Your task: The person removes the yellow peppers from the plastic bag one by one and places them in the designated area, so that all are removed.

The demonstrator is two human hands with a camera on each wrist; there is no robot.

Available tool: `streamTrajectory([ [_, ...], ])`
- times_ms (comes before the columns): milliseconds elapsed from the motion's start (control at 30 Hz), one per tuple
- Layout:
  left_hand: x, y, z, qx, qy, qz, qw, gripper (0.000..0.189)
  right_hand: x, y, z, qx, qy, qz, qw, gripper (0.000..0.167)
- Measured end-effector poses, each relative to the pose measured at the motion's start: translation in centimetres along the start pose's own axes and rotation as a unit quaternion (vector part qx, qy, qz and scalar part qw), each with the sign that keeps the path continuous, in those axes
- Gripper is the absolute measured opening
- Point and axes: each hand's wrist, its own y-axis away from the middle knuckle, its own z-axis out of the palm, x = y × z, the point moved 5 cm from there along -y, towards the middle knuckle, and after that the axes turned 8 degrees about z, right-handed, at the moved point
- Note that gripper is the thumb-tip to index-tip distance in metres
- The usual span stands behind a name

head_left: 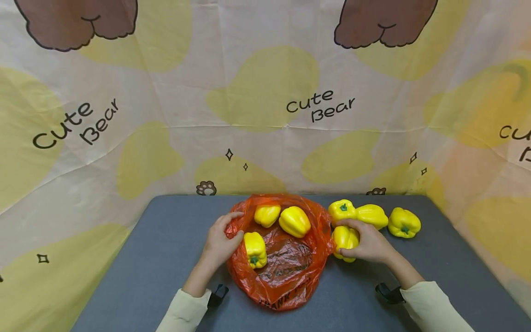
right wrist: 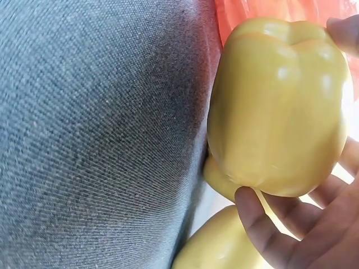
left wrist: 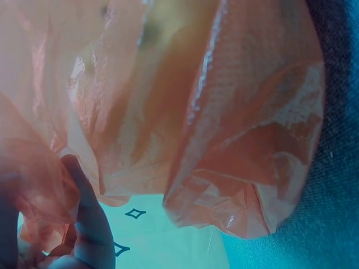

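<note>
A red plastic bag lies spread with its mouth facing up, and three yellow bell peppers rest inside, one of them a pepper near the back. My left hand pinches the bag's left rim; the left wrist view shows the thin film close up beside the fingers. Just right of the bag, my right hand grips a yellow bell pepper between thumb and fingers. In the head view that bell pepper is next to the bag's right side.
Behind and right of my right hand sit more yellow bell peppers: one upright, one on its side and another farther right. All stand on a grey table. A printed cloth hangs behind it.
</note>
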Motion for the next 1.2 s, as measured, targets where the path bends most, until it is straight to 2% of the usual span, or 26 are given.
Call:
streamTrajectory([
  [800, 0.05, -0.05, -0.18, 0.001, -0.004, -0.003, 1.0000, 0.043, 0.39, -0.70, 0.51, -0.032, 0.021, 0.008, 0.9992, 0.066],
  [1200, -0.06, -0.19, 0.04, -0.002, -0.001, 0.002, 1.0000, 0.042, 0.32, -0.20, 0.24, -0.035, 0.029, 0.009, 0.9989, 0.068],
])
